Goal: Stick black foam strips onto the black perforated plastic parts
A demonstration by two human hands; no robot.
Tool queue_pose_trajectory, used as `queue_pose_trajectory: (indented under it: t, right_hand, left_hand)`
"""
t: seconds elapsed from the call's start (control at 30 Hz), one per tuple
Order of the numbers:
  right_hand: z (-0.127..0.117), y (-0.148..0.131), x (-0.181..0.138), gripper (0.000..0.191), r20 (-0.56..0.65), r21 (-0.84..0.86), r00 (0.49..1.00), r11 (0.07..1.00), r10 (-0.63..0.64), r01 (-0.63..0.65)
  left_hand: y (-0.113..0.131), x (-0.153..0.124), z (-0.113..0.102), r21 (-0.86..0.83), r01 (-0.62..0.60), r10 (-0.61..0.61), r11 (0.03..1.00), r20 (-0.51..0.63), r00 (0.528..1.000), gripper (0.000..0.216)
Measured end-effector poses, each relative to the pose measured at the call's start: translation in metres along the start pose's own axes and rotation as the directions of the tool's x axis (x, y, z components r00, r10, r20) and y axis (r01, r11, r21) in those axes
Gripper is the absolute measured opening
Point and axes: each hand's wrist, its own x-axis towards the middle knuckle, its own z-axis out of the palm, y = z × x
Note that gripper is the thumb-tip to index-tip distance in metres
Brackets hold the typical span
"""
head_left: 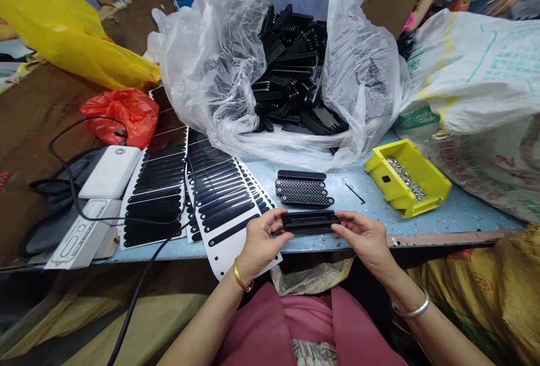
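Both hands, left hand [259,242] and right hand [365,236], grip a black strip [310,221] near stacked mesh pieces [304,190] and yellow tray [407,177].

Black on your speckled blue table [464,215]
Your strip [310,222] is plain black, the pieces [304,190] beside it black mesh; tray [407,177] yellow, bag [122,110] red.

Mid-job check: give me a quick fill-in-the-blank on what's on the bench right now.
1. The left hand and right hand together hold one ____ plastic strip.
2. The tray on the table to the right of the hands is ____.
3. The pile of black parts lies in a ____ plastic bag.
4. The sticker sheets lie to the ____ of the hands.

Missing words: black; yellow; clear; left.
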Motion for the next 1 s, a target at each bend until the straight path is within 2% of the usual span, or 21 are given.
queue_pose_trajectory:
  t: [0.13, 0.27, 0.37, 0.53, 0.73, 0.87, 1.0]
  right_hand:
    - [0.0, 0.005, 0.0, 0.038, -0.024, 0.021, 1.0, 1.0, 0.001, 0.0]
    - [0.0, 0.01, 0.001, 0.047, -0.038, 0.0, 0.999, 1.0, -0.006, 0.006]
    - [-0.002, 0.01, 0.001, 0.051, -0.001, -0.019, 1.0, 1.0, -0.017, 0.017]
    - [-0.002, 0.006, 0.001, 0.044, 0.041, 0.017, 0.999, 1.0, 0.024, -0.025]
    - [0.003, 0.009, 0.002, 0.033, -0.011, -0.026, 1.0, 0.999, -0.021, 0.021]
    - [0.002, 0.009, 0.001, 0.033, 0.011, -0.07, 0.999, 0.997, -0.045, 0.046]
    - [0.0, 0.004, -0.008, 0.037, 0.013, -0.095, 0.997, 0.992, -0.082, 0.083]
  left_hand:
    - [0.003, -0.001, -0.002, -0.095, 0.065, -0.062, 0.993, 0.033, 0.998, 0.042]
    - [0.005, 0.0, -0.004, -0.108, 0.079, -0.074, 0.991, 0.045, 0.996, 0.04]
    - [0.004, 0.002, -0.005, -0.082, 0.064, -0.064, 0.995, -0.002, 0.998, 0.039]
    - [0.003, 0.004, -0.005, -0.042, 0.055, -0.057, 0.998, -0.061, 0.997, 0.037]
    - [-0.002, 0.006, -0.007, -0.086, 0.058, -0.062, 0.995, -0.043, 0.997, 0.055]
    - [-0.004, 0.005, -0.008, -0.052, 0.052, -0.055, 0.997, -0.05, 0.997, 0.046]
    - [0.002, -0.008, -0.007, -0.024, 0.074, -0.075, 0.997, -0.072, 0.995, 0.052]
